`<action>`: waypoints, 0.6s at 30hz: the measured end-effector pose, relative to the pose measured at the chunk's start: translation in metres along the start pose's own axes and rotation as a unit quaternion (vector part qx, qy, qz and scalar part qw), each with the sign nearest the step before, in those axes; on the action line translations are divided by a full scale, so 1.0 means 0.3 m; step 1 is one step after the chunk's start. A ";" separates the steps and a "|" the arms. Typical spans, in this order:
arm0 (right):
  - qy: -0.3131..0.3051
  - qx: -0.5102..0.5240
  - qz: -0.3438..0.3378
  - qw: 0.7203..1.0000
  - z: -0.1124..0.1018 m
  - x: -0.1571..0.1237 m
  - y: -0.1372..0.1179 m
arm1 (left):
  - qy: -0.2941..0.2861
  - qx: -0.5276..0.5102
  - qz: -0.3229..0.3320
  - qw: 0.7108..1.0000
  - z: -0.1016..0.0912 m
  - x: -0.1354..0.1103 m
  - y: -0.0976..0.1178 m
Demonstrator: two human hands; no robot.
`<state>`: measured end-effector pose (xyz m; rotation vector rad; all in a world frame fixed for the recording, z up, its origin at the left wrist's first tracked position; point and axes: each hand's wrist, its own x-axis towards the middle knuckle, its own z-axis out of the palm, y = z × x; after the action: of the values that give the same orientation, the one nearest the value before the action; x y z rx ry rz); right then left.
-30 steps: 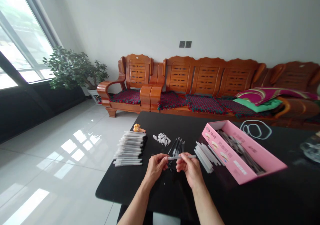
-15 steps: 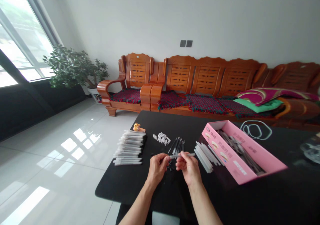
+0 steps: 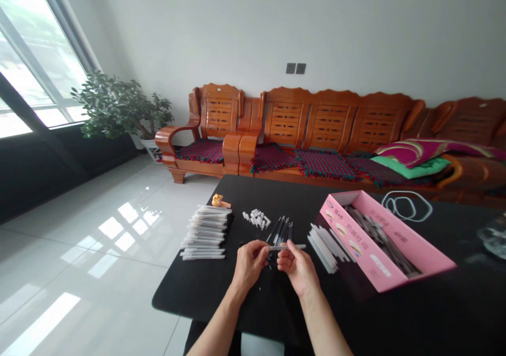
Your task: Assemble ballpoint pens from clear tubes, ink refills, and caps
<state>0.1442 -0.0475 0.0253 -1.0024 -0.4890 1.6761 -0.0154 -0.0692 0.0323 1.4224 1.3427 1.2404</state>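
Note:
Between my two hands a slim whitish pen (image 3: 280, 248) lies level above the black table. My left hand (image 3: 250, 261) pinches its left end, and the fingers hide that tip. Further right, my right hand (image 3: 297, 266) grips the barrel between thumb and fingers, with the right end sticking out. Just beyond the hands lie dark-tipped pen refills (image 3: 283, 230) and a small heap of short white pieces (image 3: 256, 219). Small black pieces (image 3: 270, 262) lie under the hands, partly covered. To the right rests a bunch of translucent white tubes (image 3: 324, 246).
A stack of pens with black ends (image 3: 205, 233) lies at the table's left, near an orange figurine (image 3: 218, 201). On the right stands an open pink box (image 3: 395, 240) holding greyish strips. Behind it is a white looped band (image 3: 407, 206). A wooden sofa (image 3: 284, 129) backs the table (image 3: 221, 298).
The pen's protruding right end looks slightly shorter beyond my right hand. Both hands keep nearly the same place, and the whole view has shifted a little.

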 end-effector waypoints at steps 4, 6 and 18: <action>0.011 -0.034 -0.019 0.999 -0.034 -0.019 -0.011 | 0.087 -0.062 -0.039 0.994 -0.115 0.043 -0.045; 0.027 -0.044 -0.032 0.998 -0.071 -0.025 -0.022 | 0.161 -0.023 -0.045 0.986 -0.224 0.063 -0.071; 0.079 -0.071 -0.030 0.994 -0.183 -0.046 -0.017 | 0.274 0.305 -0.163 0.897 -0.648 0.139 -0.171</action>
<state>0.1928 -0.0674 0.0033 -1.2027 -0.5333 1.5104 -0.2179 -0.0356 0.0260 1.1856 2.4157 1.0705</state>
